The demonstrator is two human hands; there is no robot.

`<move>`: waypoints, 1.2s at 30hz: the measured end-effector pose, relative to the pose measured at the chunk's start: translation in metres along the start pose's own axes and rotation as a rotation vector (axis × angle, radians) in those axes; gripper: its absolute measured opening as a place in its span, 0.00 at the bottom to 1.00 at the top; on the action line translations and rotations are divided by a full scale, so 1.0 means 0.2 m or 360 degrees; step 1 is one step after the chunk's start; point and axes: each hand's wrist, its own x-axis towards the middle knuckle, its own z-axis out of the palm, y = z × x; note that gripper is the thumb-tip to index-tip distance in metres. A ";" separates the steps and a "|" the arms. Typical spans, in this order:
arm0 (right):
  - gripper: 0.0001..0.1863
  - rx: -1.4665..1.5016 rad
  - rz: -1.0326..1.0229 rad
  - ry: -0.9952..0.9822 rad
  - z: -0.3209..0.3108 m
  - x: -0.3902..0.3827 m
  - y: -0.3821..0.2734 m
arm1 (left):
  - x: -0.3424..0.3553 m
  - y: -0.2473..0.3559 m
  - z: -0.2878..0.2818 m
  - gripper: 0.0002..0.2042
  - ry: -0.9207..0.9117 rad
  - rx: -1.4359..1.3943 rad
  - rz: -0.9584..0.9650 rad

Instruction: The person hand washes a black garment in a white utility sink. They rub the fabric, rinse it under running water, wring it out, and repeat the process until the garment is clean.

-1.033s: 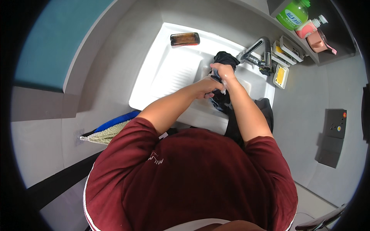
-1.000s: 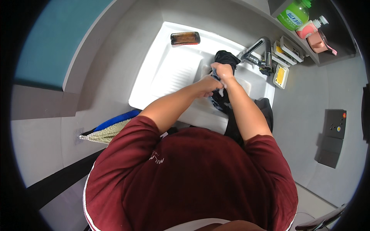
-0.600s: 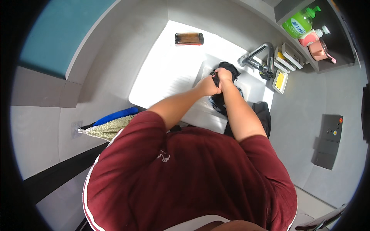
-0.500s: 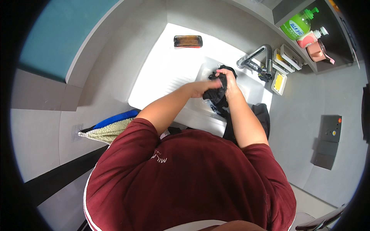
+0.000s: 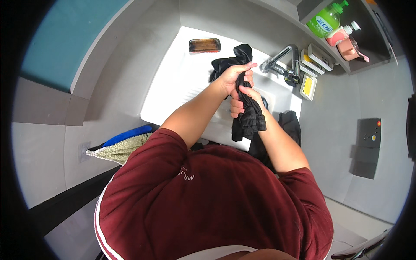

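Both hands on one black cloth [image 5: 252, 123], held over the white sink [image 5: 167, 86]. Left hand [image 5: 234, 79] is upper: grip closed around the fabric, thumb lying across toward the right. Right hand [image 5: 251, 96] sits just below, fingers wrapped around the same length, grip clamped too. Hands nearly touching. Cloth is squeezed to a narrow, rope-like neck between them, thin soft fabric with a slight sheen and lengthwise creases. Lower end flares out below the right hand into a gathered, ribbed band; upper end spreads into loose crumpled lobes above and left of the left hand. Can't tell if those touch the sink. Sink is smooth and glossy, with ribs on the sloped left part, mostly washed out by glare. Brown block [image 5: 204, 45] on the back rim: rectangular, dark-edged, red showing beneath. Tap [image 5: 296, 63] is polished chrome, bent to an angular hook, right of the cloth. Beside it, a shallow white dish [image 5: 308, 86] with a flat yellow piece inside. Second cloth [image 5: 289, 125], dark and matte, drapes at the front right of the sink, partly behind the right forearm. Left of the sink, a nubby pale towel [image 5: 123, 149] hangs against a smooth blue cloth [image 5: 128, 136]. Shelf at upper right: green pump bottle [image 5: 324, 21], pink bottle [image 5: 338, 36], rounded pink cup [image 5: 348, 49].
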 end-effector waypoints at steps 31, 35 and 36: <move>0.15 -0.0390 -0.0675 0.0864 -0.21 0.18 -0.18 | -0.17 -0.14 -0.02 0.07 0.0278 0.0144 -0.0790; 0.08 -0.0651 -0.0694 0.1354 -0.46 0.35 -0.20 | -0.16 -0.18 -0.07 0.08 0.0854 0.1723 -0.0584; 0.07 -0.0569 -0.0706 0.1428 -0.48 0.40 -0.19 | -0.13 -0.20 -0.19 0.09 0.0911 0.2195 -0.0448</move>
